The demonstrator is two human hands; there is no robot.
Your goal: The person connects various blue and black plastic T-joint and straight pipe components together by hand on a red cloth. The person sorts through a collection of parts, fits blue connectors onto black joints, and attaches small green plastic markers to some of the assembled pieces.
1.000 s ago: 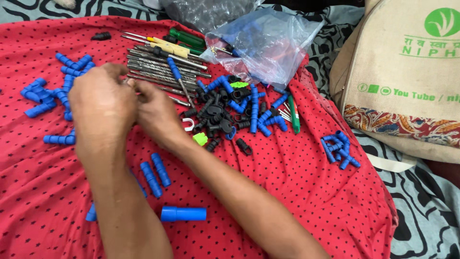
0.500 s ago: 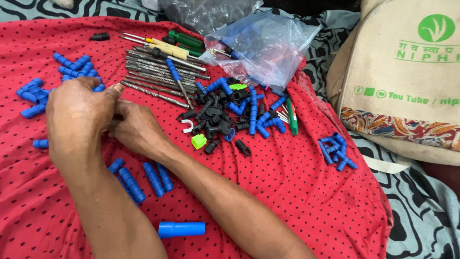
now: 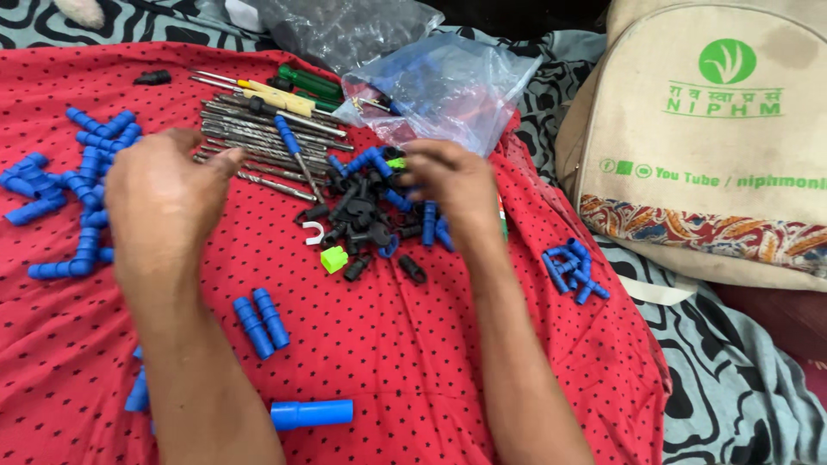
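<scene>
My left hand (image 3: pixel 164 202) hovers over a red dotted cloth (image 3: pixel 413 344), back to the camera with its fingers curled; its palm is hidden. It is beside a heap of blue pipe fittings (image 3: pixel 77 181) and a row of metal drill bits (image 3: pixel 258 146). My right hand (image 3: pixel 452 185) reaches into a pile of black and blue fittings (image 3: pixel 362 215), fingertips down among them. Whether it grips one is hidden.
A clear plastic bag (image 3: pixel 439 86) and screwdrivers (image 3: pixel 284 96) lie at the back. A beige cloth bag (image 3: pixel 715 146) stands at the right. Two blue connectors (image 3: pixel 261 320), a blue tube (image 3: pixel 312 414), a green piece (image 3: pixel 333 258) and a small blue cluster (image 3: pixel 573 269) lie loose.
My hands were together at the left. The right hand has since moved away to the right, onto the black and blue pile. The left hand stays near the blue heap.
</scene>
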